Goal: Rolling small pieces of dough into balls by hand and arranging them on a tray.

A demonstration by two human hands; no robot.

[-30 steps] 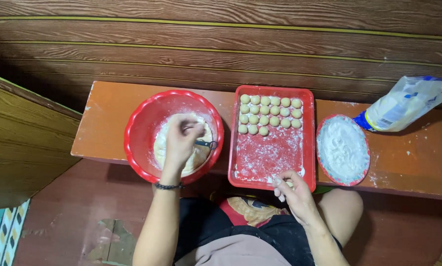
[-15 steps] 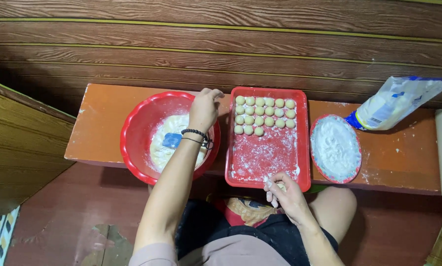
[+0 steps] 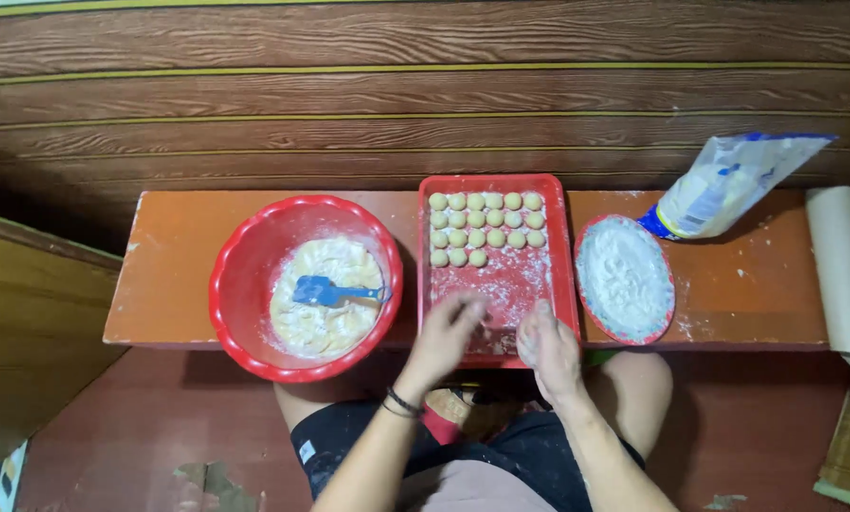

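Observation:
My left hand [image 3: 447,339] and my right hand [image 3: 549,347] hover close together over the near end of a red rectangular tray [image 3: 423,248]. The tray is dusted with flour and holds rows of small pale dough balls [image 3: 487,228] at its far end. The left fingers are blurred, and I cannot tell whether either hand holds dough. Left of the tray stands a red bowl [image 3: 231,275] with pale dough [image 3: 325,327] and a blue spatula [image 3: 325,291] lying in it.
Everything sits on a narrow orange bench [image 3: 169,265] against a dark wooden wall. A red-rimmed plate [image 3: 668,284] of flour lies right of the tray, with a flour bag [image 3: 728,185] behind it and a paper roll [image 3: 847,275] at the far right. My knees are under the near edge.
My left hand left the bowl, passed over its rim and now meets my right hand above the tray's near end. The spatula stays in the bowl.

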